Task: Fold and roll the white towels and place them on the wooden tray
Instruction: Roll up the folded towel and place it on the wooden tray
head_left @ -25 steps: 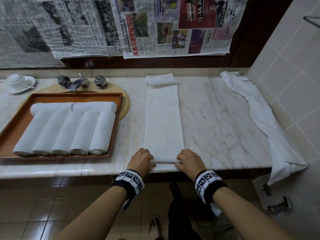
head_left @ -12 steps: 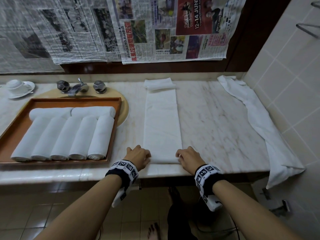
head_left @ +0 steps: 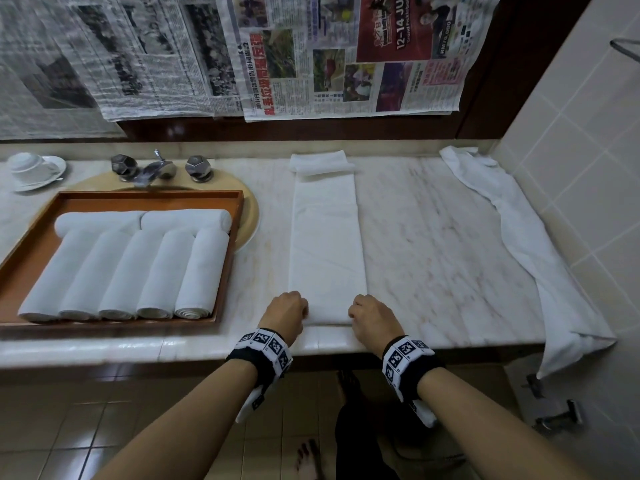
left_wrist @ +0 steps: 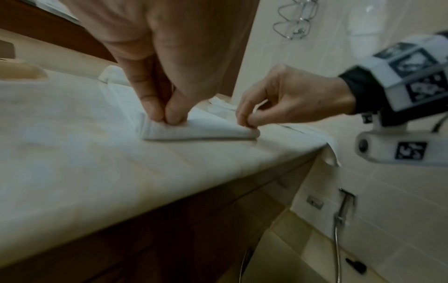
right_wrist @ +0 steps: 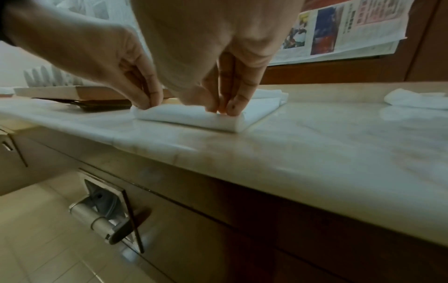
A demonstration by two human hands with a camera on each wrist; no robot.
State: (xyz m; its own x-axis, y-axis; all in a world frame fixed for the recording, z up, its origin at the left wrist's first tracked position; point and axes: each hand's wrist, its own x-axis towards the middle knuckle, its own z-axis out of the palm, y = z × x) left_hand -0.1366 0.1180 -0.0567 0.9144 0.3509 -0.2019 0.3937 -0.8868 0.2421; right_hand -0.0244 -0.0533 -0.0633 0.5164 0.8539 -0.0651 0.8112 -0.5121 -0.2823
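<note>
Both hands, left hand (head_left: 285, 311) & right hand (head_left: 372, 315), pinching the near-end corners of the folded white towel (head_left: 327, 244) just right of the wooden tray (head_left: 145, 197), prob soft n floppy so best gripped at the edges w/ fingertips, rolling tight.

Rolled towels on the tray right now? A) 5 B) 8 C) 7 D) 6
C: the tray holds five rolled towels side by side, plus two more laid end to end across the back, seven in all.
</note>
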